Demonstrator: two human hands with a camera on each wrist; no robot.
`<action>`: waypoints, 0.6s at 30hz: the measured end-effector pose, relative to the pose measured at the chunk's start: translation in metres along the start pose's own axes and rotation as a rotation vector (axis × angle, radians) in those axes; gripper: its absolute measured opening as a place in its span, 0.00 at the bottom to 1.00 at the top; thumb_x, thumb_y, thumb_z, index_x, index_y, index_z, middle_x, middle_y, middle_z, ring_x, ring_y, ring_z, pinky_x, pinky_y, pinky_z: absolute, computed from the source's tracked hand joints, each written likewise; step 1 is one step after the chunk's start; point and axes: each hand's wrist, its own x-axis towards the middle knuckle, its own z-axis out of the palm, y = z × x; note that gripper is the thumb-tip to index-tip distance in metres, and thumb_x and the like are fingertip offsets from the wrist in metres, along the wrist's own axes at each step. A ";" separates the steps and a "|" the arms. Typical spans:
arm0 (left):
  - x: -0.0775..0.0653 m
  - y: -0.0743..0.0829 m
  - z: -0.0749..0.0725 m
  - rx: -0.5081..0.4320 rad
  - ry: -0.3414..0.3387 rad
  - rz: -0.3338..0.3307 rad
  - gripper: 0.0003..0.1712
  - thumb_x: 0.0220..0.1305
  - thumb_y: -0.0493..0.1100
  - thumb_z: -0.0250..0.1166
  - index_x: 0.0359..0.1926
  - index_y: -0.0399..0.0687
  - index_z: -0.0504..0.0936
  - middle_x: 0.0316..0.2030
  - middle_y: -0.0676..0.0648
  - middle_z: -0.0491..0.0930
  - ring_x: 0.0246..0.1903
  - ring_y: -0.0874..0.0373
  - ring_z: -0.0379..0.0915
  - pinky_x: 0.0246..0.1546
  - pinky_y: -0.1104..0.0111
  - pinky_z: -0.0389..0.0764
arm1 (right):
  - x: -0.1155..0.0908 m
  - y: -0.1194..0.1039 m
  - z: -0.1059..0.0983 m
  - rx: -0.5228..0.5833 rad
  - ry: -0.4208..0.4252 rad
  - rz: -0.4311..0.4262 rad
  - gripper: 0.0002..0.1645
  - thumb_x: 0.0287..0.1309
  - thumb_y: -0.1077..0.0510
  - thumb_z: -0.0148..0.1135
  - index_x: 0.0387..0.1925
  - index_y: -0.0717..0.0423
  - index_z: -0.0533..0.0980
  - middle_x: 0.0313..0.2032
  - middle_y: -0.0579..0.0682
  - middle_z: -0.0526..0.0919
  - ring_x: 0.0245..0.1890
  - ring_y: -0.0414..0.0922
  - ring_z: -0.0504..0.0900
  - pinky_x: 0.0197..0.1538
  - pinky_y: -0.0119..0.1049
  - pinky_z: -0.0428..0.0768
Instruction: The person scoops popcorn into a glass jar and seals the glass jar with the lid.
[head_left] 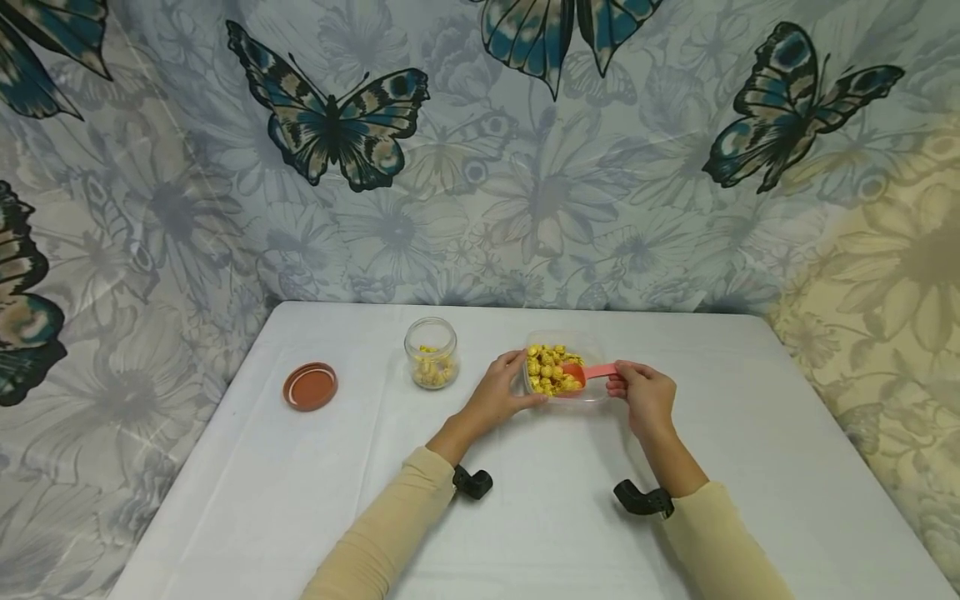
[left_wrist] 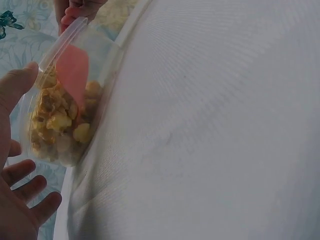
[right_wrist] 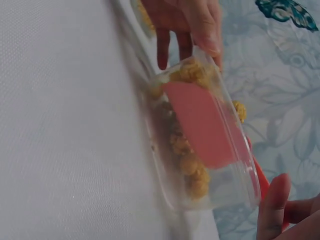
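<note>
The left hand (head_left: 497, 393), fingers spread, is bracing the tub (head_left: 588, 343) at left. The right hand (head_left: 647, 396) is pinching the scoop (head_left: 598, 371), best lifted level.

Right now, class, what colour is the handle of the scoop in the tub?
Coral pink: the scoop handle shows best in the head view.

Soft light covers the worktop (head_left: 547, 533), with faint shadows on it; the backdrop (head_left: 892, 275) right of it looks yellowish. Both wrist views are dimmer and hazier.
</note>
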 end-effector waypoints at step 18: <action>-0.003 0.001 0.000 -0.044 0.003 0.011 0.52 0.59 0.58 0.69 0.76 0.45 0.54 0.75 0.46 0.51 0.74 0.45 0.49 0.71 0.52 0.62 | 0.008 -0.002 -0.018 0.228 0.034 0.141 0.11 0.67 0.60 0.57 0.47 0.62 0.74 0.19 0.44 0.82 0.16 0.35 0.79 0.23 0.23 0.80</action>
